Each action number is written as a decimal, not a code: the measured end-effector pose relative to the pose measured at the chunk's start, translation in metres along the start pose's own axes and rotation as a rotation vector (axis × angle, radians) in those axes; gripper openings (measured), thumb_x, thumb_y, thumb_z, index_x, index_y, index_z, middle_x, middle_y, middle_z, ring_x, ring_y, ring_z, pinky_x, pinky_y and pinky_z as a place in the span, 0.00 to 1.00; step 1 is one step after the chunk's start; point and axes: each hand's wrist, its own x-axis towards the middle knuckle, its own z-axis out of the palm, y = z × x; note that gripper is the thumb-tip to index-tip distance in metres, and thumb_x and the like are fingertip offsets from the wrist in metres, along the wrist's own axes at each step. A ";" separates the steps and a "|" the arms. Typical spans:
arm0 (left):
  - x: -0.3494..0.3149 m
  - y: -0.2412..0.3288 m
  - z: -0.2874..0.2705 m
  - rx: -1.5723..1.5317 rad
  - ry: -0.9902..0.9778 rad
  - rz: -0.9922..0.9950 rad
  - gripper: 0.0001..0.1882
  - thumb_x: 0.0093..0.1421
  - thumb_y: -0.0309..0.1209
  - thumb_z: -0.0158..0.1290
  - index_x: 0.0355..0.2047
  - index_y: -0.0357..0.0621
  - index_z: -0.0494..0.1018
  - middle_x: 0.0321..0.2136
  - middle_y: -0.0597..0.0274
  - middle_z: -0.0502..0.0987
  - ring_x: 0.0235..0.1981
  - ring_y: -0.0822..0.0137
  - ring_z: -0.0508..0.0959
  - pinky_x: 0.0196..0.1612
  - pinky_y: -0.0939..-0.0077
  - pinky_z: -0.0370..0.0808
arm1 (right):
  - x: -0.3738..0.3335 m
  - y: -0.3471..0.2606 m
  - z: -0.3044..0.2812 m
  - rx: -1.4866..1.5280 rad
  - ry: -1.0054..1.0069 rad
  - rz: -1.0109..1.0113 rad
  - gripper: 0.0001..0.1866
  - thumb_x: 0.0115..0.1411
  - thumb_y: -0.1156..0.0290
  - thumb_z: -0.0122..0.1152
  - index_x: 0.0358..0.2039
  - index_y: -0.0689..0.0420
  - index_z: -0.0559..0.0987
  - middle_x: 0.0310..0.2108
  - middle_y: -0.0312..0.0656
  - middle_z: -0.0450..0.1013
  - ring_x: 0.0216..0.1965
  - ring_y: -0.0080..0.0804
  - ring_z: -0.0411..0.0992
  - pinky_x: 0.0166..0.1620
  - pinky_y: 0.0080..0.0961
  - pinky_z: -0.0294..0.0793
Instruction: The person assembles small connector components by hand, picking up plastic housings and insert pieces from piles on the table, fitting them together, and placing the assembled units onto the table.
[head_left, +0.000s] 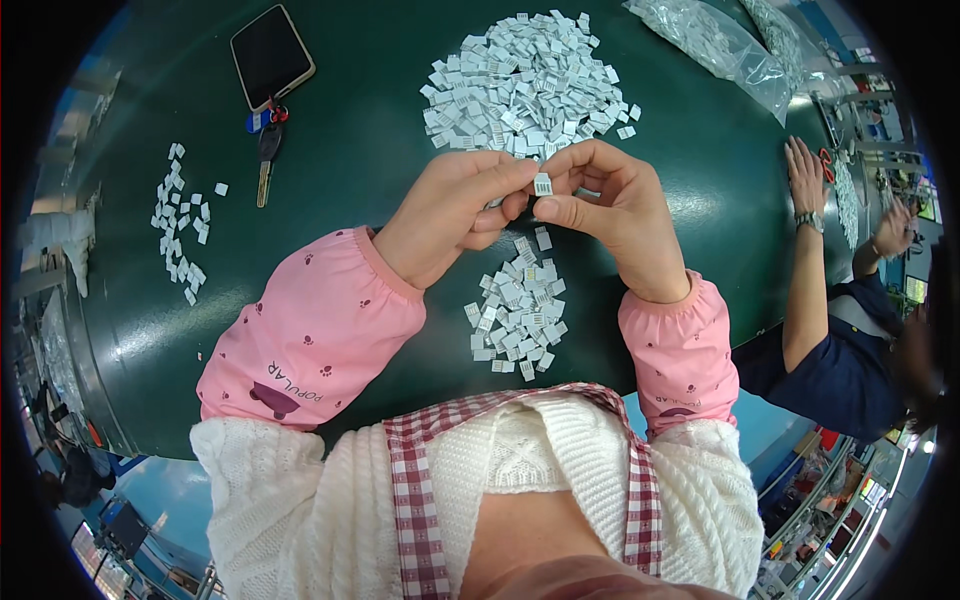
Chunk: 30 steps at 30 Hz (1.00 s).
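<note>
Between my two hands, just short of the far heap, is a small white plastic connector piece [543, 185] with dark slots on its face. My left hand [450, 205] is closed, thumb and forefinger pinching at the piece's left side. Another bit of white shows under its curled fingers, mostly hidden. My right hand [620, 210] is closed too, its thumb and bent forefinger at the piece's right side. Close in front of me, below both hands, lies a loose pile of similar white pieces [518, 312]. Beyond my fingers spreads a larger heap of them [525, 85].
On the green table [330, 190] a scattered group of white pieces [180, 220] lies at left. A phone [272, 57] and a key [267, 160] are at far left. Clear bags [715, 45] sit at far right. A co-worker's hand [806, 180] rests by red-handled scissors [826, 166].
</note>
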 end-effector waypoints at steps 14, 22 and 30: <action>-0.002 0.005 0.010 -0.069 0.026 -0.084 0.12 0.67 0.36 0.50 0.33 0.38 0.73 0.23 0.63 0.69 0.17 0.83 0.58 0.16 0.91 0.49 | -0.003 -0.004 -0.004 -0.189 -0.044 -0.023 0.16 0.48 0.83 0.71 0.39 0.58 0.80 0.28 0.34 0.75 0.28 0.17 0.68 0.36 0.13 0.68; 0.002 -0.001 -0.004 -0.055 -0.070 -0.094 0.12 0.68 0.36 0.49 0.35 0.38 0.73 0.22 0.65 0.69 0.16 0.83 0.59 0.15 0.91 0.50 | 0.022 0.012 -0.085 -0.785 0.466 -0.178 0.10 0.54 0.77 0.67 0.38 0.59 0.81 0.27 0.34 0.74 0.27 0.20 0.67 0.32 0.17 0.66; -0.003 0.000 -0.005 -0.028 -0.111 -0.059 0.12 0.67 0.35 0.49 0.37 0.37 0.74 0.20 0.69 0.68 0.15 0.83 0.58 0.16 0.91 0.49 | 0.027 0.027 -0.087 -1.036 0.449 -0.189 0.06 0.53 0.79 0.64 0.33 0.59 0.80 0.27 0.36 0.72 0.25 0.26 0.66 0.33 0.21 0.67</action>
